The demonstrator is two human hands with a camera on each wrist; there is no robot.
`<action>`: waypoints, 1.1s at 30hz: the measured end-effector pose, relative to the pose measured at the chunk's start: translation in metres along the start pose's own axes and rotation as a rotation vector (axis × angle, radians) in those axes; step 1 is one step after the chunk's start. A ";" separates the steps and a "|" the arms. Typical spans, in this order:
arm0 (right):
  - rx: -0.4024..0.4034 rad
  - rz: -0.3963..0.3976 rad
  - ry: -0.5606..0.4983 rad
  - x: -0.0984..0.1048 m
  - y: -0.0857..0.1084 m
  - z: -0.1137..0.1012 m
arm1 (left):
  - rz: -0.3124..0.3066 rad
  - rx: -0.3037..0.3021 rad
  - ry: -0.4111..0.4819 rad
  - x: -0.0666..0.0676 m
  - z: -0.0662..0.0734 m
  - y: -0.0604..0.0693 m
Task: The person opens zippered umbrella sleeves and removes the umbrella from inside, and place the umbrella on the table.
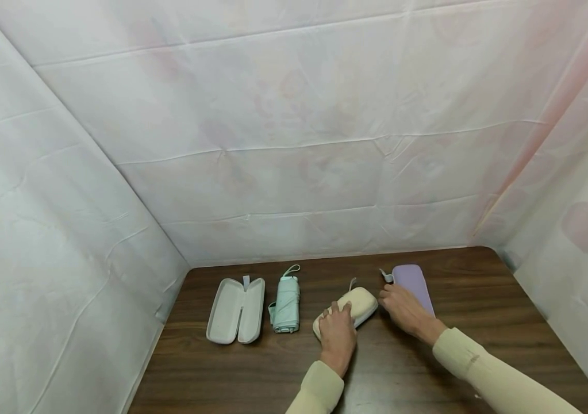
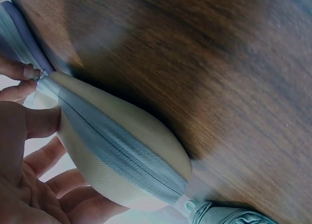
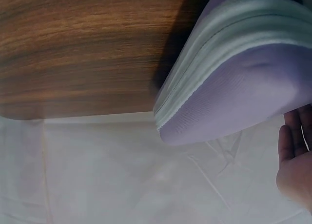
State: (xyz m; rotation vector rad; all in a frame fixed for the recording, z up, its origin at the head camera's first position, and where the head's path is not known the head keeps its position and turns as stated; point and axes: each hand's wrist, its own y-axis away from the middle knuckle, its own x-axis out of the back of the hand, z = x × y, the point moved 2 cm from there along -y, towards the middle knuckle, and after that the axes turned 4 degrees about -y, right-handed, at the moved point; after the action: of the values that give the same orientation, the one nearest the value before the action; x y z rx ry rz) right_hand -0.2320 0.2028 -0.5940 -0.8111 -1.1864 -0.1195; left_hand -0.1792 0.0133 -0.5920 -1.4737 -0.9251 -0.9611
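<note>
A cream zippered case (image 1: 362,300) with a pale grey zip band (image 2: 112,138) lies on the table. My left hand (image 1: 337,333) holds it, fingers over the top and thumb against the zip side in the left wrist view. My right hand (image 1: 404,310) is at the case's right end; its fingertips (image 2: 22,72) pinch the small zip pull there, mostly hidden by the fingers. The zip line looks closed along its visible length. Just beyond the right hand lies a closed purple zippered case (image 1: 411,282), which fills much of the right wrist view (image 3: 243,97).
A folded mint-green umbrella (image 1: 287,305) with a wrist loop lies left of the cream case. Further left, an off-white case (image 1: 225,310) lies spread open. The dark wood table (image 1: 252,379) meets pale patterned sheets (image 1: 283,172) at its back and sides.
</note>
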 end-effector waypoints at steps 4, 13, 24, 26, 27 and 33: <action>-0.007 0.011 -0.015 0.000 0.001 -0.002 | 0.006 0.005 -0.002 -0.001 0.000 0.000; -0.019 0.023 -0.027 0.002 0.002 -0.008 | 0.002 0.015 -0.016 0.000 0.001 0.001; -0.062 0.041 -0.037 0.004 0.002 -0.018 | -0.008 0.018 -0.030 0.002 0.003 0.001; -0.067 0.047 -0.038 0.004 0.002 -0.021 | -0.011 0.017 -0.030 0.002 0.003 0.001; -0.069 0.052 -0.034 0.004 0.002 -0.022 | -0.011 0.016 -0.028 0.002 0.002 0.001; -0.066 0.083 -0.032 0.001 0.001 -0.029 | -0.007 0.015 -0.036 0.000 0.001 0.002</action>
State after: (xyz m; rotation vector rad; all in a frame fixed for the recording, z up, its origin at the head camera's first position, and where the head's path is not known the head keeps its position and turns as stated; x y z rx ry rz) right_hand -0.2090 0.1863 -0.5976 -0.9221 -1.1825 -0.0784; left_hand -0.1766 0.0144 -0.5926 -1.4807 -0.9617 -0.9333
